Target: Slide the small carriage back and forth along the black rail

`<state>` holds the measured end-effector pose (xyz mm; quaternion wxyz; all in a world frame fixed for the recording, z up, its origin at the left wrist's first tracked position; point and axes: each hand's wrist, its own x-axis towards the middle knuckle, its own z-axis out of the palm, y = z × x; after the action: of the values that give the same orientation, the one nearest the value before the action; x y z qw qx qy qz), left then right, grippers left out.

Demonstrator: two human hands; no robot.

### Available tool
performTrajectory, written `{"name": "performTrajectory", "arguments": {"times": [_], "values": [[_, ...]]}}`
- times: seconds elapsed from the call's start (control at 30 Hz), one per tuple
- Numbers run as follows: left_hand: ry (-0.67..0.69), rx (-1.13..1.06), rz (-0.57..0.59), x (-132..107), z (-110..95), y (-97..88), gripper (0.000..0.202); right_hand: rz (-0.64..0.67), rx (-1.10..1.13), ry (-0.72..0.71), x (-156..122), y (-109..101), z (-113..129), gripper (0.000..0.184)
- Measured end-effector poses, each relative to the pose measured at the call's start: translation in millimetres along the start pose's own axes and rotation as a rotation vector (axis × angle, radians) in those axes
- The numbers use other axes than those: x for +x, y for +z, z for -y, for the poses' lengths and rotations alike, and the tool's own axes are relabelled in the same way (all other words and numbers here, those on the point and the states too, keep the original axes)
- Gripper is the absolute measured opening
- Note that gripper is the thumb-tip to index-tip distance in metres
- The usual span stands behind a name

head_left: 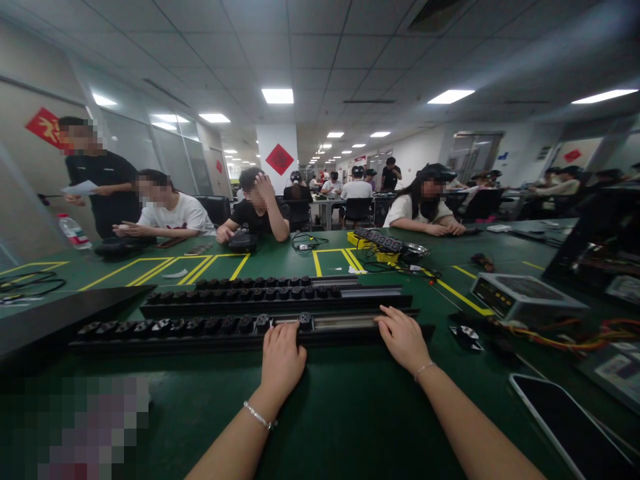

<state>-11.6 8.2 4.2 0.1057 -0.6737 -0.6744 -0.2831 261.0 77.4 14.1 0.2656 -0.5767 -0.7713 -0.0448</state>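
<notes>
A long black rail (200, 341) lies across the green table in front of me, its left part filled with a row of small black blocks (205, 325). To the right, a bare light-coloured channel (345, 322) shows inside it. My left hand (283, 353) is closed over the rail's near edge, fingers together, beside a single black block (305, 321); its fingertips are partly hidden. With bent fingers, my right hand (403, 339) grips the rail near its right end. Behind lies a second black rail (280, 301) with similar blocks.
A metal power supply box (525, 297) with coloured wires and a phone (565, 420) lie at right. Beyond the rails are a socket strip (380, 239) and yellow tape lines (240, 267). Several people sit across the table. A dark panel (60, 313) is at left.
</notes>
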Motion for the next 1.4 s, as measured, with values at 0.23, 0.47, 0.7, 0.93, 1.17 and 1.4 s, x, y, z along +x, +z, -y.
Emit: {"name": "performTrajectory", "arguments": {"times": [0.23,0.47,0.7,0.93,1.17,1.4], "values": [[0.0,-0.002,0.015,0.9,-1.2,-4.9,0.043,0.002,-0.003,-0.003,0.7,-1.4,1.8,0.036],[0.007,0.019,0.007,1.2,-2.7,-3.3,0.043,-0.075,0.013,-0.031,-1.2,0.2,12.4,0.034],[-0.001,0.03,0.009,1.4,-5.0,-3.1,0.045,0.063,0.125,-0.289,-12.6,12.0,82.4,0.041],[0.0,0.033,0.028,1.1,-5.0,-3.5,0.051,0.078,0.032,-0.24,-14.5,22.4,117.6,0.039],[0.018,0.061,0.03,-1.1,-4.5,-1.9,0.055,0.094,0.021,-0.251,-12.3,20.0,115.4,0.039],[0.033,0.067,0.025,-2.2,-3.6,0.0,0.055,0.097,0.023,-0.256,-11.9,19.2,114.8,0.04]]}}
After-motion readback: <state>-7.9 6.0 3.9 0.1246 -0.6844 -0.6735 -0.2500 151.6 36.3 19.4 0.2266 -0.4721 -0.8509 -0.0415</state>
